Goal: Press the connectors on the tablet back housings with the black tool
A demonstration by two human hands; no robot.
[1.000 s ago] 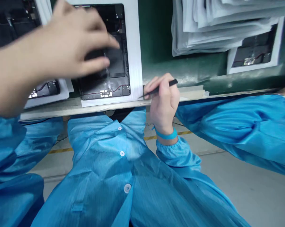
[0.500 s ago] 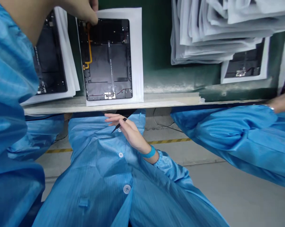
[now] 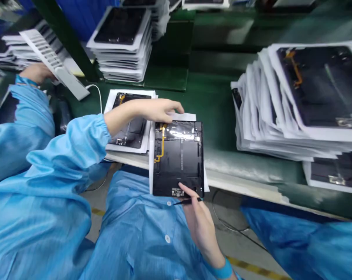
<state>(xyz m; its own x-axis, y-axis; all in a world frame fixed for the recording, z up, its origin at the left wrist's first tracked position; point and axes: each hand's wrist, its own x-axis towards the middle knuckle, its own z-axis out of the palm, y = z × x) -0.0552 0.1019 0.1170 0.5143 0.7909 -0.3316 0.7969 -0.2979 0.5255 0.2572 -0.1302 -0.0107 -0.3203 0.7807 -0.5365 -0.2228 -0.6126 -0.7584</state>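
Observation:
A black tablet housing (image 3: 177,155), with an orange flex cable (image 3: 163,140) along its left side, overhangs the bench's front edge on a white sheet (image 3: 151,171). My left hand (image 3: 161,110) grips the top edge of the housing and sheet, thumb on the near side. At the lower right corner my right hand (image 3: 201,225) holds the housing, one finger lying over its inner face. Slim black tweezers (image 3: 187,201), pointing left, are also held between the right hand's fingers. The palm side under the housing is partly hidden.
Another housing on white sheets (image 3: 135,130) lies to the left. Paper-interleaved stacks stand at the right (image 3: 269,112) and back left (image 3: 123,58). A co-worker's hand (image 3: 37,74) is beside a white slatted device (image 3: 55,64). A blue sleeve shows at lower right.
The housing and sheet have come toward me, past the bench edge. My right hand has risen from my lap to the housing's lower corner, tweezers still in it. The view has tilted up.

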